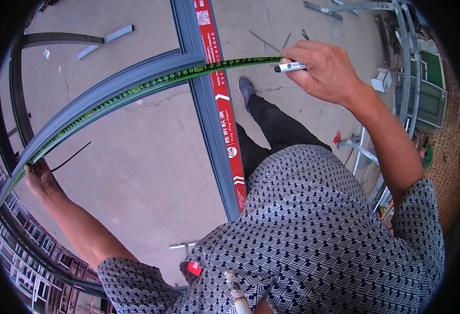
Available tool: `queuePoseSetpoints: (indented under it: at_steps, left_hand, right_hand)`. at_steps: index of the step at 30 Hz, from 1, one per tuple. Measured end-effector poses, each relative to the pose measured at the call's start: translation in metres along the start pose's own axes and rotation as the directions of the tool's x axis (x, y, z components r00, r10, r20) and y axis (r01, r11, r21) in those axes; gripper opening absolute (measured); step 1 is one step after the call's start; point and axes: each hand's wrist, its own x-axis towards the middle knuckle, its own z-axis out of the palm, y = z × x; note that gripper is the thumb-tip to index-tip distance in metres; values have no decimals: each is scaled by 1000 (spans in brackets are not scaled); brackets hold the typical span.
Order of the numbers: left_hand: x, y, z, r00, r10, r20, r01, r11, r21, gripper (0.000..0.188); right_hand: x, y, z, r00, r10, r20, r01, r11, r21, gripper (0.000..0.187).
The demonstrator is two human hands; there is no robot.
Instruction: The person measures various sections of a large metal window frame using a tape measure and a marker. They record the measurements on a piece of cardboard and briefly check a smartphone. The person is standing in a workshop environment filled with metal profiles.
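Green tape (224,65): keep straight, tight.
Left hand (41,180): by tape; can't tell grip.
Right hand (321,68): pinches pen (292,66) and tape.

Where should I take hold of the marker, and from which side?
Pinch the marker near its black end, coming from the picture's left and slightly below. It lies roughly level, with that end sticking out of the right hand; the other end is hidden in the grip. The tape runs just above, so a low approach probably stays clearer.
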Motion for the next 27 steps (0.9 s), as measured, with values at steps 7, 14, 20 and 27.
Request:
queuePoseSetpoints:
  at_steps: [7, 14, 20, 27]
  left_hand:
    - [-3, -4, 8, 1000, 1, -26, -1, 1000, 5, 30]
    - [-1, -2, 6, 996, 4, -93, -3, 1000, 9, 30]
    - [10, 2, -9, 998, 3, -61, -2, 1000, 22, 35]
    - [6, -5, 4, 997, -7, -72, 7, 1000, -4, 35]
  right_hand:
    - [-1, 0, 0, 1000, 16, 17, -16, 1000, -1, 22]
    - [0, 0, -1, 1000, 1, -1, -1, 1000, 16, 21]
    - [1, 0, -2, 1000, -6, -7, 6, 1000, 26, 22]
    - [-1, 0, 0, 1000, 14, 15, -14, 1000, 7, 23]
